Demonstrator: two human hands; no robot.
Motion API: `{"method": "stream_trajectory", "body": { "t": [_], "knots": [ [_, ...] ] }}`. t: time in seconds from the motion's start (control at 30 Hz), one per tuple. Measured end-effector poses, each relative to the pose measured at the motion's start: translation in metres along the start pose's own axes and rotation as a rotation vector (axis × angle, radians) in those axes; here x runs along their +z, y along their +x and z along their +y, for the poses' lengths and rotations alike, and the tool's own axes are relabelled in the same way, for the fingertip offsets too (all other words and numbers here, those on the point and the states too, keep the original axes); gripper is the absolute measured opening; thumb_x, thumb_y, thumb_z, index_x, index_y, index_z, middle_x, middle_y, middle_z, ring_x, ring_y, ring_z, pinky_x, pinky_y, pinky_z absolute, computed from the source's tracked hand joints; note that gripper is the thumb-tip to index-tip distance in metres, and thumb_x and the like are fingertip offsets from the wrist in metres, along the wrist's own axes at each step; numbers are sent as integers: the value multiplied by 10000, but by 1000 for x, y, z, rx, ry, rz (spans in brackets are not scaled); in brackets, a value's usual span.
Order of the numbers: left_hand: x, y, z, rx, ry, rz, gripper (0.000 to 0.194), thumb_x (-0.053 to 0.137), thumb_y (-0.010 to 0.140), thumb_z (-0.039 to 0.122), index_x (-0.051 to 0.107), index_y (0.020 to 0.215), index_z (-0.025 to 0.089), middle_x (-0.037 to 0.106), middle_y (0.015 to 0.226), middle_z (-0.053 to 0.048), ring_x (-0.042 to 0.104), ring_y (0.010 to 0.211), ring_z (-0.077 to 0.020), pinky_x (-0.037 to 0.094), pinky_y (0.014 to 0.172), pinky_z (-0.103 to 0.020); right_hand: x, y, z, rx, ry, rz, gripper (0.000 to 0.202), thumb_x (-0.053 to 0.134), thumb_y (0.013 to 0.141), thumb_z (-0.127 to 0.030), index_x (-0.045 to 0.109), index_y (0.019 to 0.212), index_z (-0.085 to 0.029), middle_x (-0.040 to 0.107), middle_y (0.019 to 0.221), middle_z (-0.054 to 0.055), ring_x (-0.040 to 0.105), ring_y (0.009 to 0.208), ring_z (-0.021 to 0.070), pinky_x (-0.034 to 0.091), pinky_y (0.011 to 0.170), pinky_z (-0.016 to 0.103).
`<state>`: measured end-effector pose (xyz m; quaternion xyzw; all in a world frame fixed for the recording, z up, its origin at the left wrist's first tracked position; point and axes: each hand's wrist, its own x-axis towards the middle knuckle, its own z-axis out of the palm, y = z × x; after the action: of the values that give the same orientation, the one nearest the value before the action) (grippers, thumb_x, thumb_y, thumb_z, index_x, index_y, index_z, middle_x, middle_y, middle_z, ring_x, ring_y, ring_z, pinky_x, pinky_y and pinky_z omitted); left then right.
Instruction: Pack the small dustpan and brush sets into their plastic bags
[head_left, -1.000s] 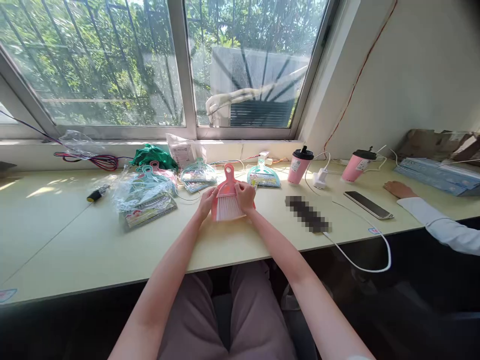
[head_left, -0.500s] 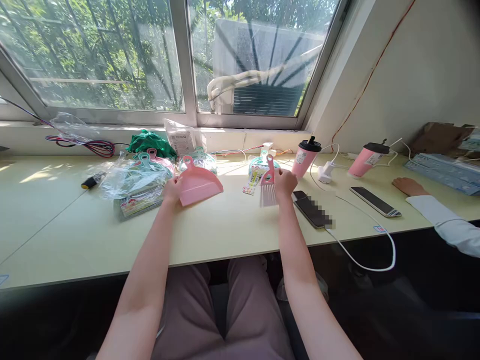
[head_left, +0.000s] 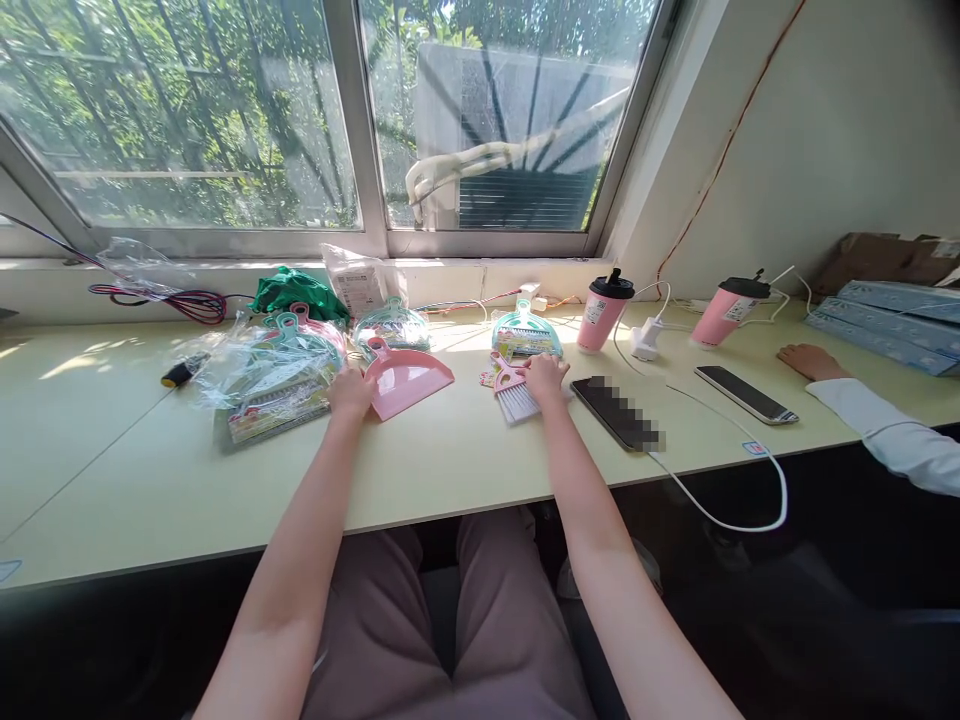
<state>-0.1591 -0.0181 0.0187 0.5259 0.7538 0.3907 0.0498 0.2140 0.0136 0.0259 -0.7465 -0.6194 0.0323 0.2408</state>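
Pink brush [head_left: 511,378] and pink dustpan [head_left: 411,380] lie well apart on the tabletop [head_left: 442,455].
Bristles [head_left: 517,405] face its near edge, handle [head_left: 500,362] slants toward its far edge; right hand [head_left: 546,379] touches the brush, left hand [head_left: 351,393] the dustpan; how closed either grip is, I can't tell.

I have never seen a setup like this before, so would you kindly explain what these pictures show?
There is no machine: the view comes from one camera worn on a bare-handed person's head, looking forward and down. On the table, the left hand touches the edge of a pink dustpan, and the right hand is on a pink brush; how firmly they grip is hard to tell. Around them are plastic-wrapped packages, two phones and two pink cups. Another person's hand rests at the right.
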Motion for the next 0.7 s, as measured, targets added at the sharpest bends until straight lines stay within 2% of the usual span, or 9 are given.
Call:
{"method": "stream_trajectory", "body": {
  "t": [0.1, 0.17, 0.23, 0.3, 0.37, 0.47, 0.57, 0.63, 0.7],
  "knots": [
    [-2, 1, 3, 34, -117, 55, 231, 713, 789, 369, 561, 690, 225, 680, 846, -152, 646, 976, -396, 486, 874, -472, -9, 5, -3, 17, 319, 45, 143, 716, 871, -302, 743, 908, -167, 742, 1119, 143, 633, 1170, 324, 389, 1079, 556],
    [-4, -2, 11, 66, -247, 91, 163, 635, 861, 366, 584, 798, 223, 664, 812, -117, 651, 867, -328, 488, 816, -421, -18, 6, -12, -76, 730, 45, 226, 719, 856, -383, 709, 963, -184, 759, 1032, 103, 693, 1055, 271, 484, 1003, 475],
    [-2, -11, 25, 89, -431, 76, 170, 551, 928, 380, 587, 974, 220, 640, 758, -66, 633, 738, -261, 486, 735, -367, -25, 1, -27, -234, 1096, 25, 332, 725, 829, -483, 674, 1006, -208, 762, 981, 74, 720, 973, 232, 537, 921, 400],
    [3, -24, 42, 114, -658, -10, 259, 530, 954, 436, 552, 1105, 227, 622, 731, -19, 616, 671, -211, 482, 672, -314, -24, -10, -47, -336, 1258, 29, 378, 719, 812, -548, 650, 997, -225, 758, 940, 57, 726, 933, 216, 548, 888, 367],
    [10, -39, 57, 159, -811, -118, 344, 545, 950, 483, 510, 1186, 235, 614, 723, 13, 601, 632, -181, 476, 648, -289, -17, -26, -67, -338, 1249, 69, 358, 682, 838, -559, 635, 966, -228, 755, 942, 59, 726, 926, 214, 548, 869, 355],
    [18, -56, 71, 271, -841, -215, 478, 617, 914, 524, 494, 1268, 227, 660, 791, 6, 640, 714, -186, 487, 721, -304, -2, -48, -88, -273, 1016, 135, 294, 647, 881, -521, 639, 900, -228, 757, 960, 63, 711, 923, 226, 529, 852, 351],
    [18, -62, 75, 346, -744, -215, 576, 700, 869, 493, 525, 1337, 207, 714, 925, -43, 679, 872, -232, 492, 847, -354, 7, -60, -96, -199, 765, 257, 223, 623, 920, -441, 649, 876, -224, 751, 969, 66, 675, 951, 240, 486, 918, 389],
    [16, -62, 75, 388, -674, -183, 529, 705, 868, 454, 589, 1319, 204, 730, 979, -73, 683, 959, -268, 488, 917, -387, 7, -62, -97, -205, 692, 339, 196, 625, 922, -410, 658, 888, -220, 732, 1105, 90, 643, 1065, 259, 439, 1001, 432],
    [13, -62, 76, 450, -643, -157, 429, 682, 884, 426, 663, 1256, 213, 740, 1098, -105, 663, 1100, -302, 468, 1002, -407, 5, -60, -95, -244, 724, 348, 202, 657, 897, -412, 671, 971, -225, 690, 1258, 100, 624, 1141, 264, 418, 1039, 449]
  ]
}}
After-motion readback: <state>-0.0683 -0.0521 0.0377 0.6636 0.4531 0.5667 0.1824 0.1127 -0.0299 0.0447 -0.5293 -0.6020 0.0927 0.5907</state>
